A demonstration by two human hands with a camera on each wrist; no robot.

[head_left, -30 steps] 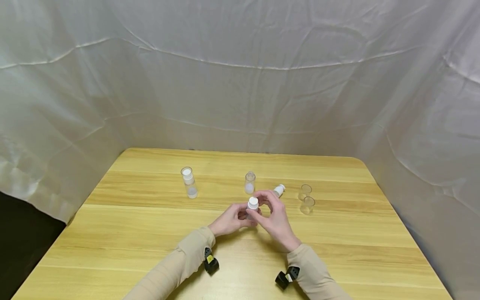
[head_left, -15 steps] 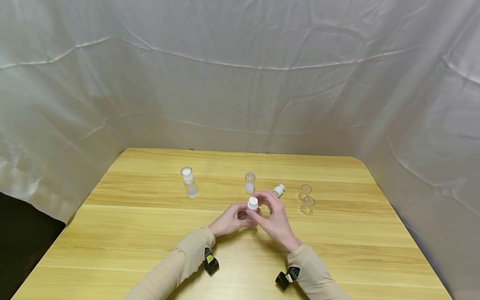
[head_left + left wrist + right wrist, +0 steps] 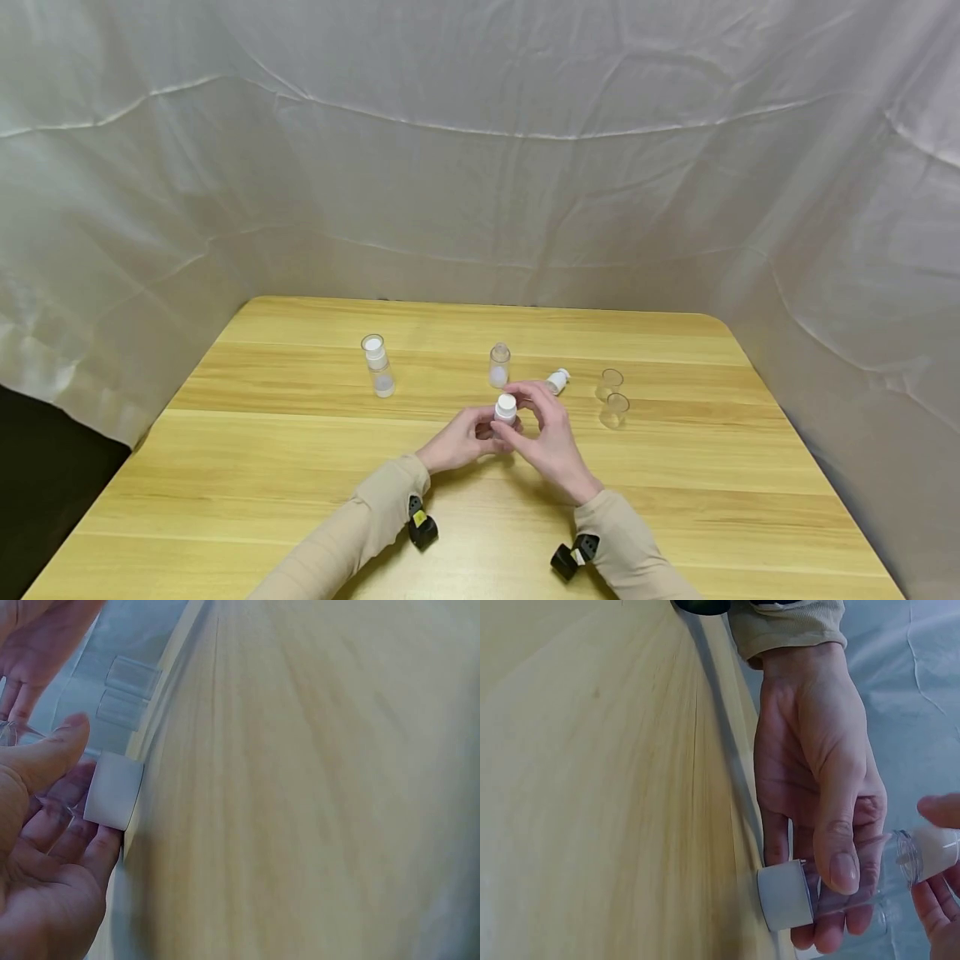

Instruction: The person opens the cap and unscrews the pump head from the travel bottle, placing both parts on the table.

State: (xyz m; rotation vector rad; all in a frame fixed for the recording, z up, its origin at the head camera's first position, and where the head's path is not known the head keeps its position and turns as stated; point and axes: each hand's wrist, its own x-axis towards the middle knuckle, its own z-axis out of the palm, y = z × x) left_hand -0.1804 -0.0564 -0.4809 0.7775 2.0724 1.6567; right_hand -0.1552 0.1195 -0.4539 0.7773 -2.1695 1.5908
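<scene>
My left hand [image 3: 459, 437] holds a clear pump bottle by its body, above the table. Its white base [image 3: 114, 791] points down, and in the right wrist view the left hand's fingers wrap the clear body. At the bottle's upper end, a white collar and top [image 3: 506, 405] sits between the thumb and fingers of my right hand [image 3: 551, 435]. The right wrist view shows the collar [image 3: 934, 853] at the clear rim, with the right hand partly cut off by the frame. The head view hides most of the body behind the fingers.
On the wooden table [image 3: 300, 492], a clear bottle with a white top [image 3: 377, 365] stands at left. Behind the hands are an open clear bottle [image 3: 499, 368] and a white pump head [image 3: 558, 380] lying down. Two clear caps [image 3: 611, 383] stand at right. Grey curtains [image 3: 480, 167] surround the table.
</scene>
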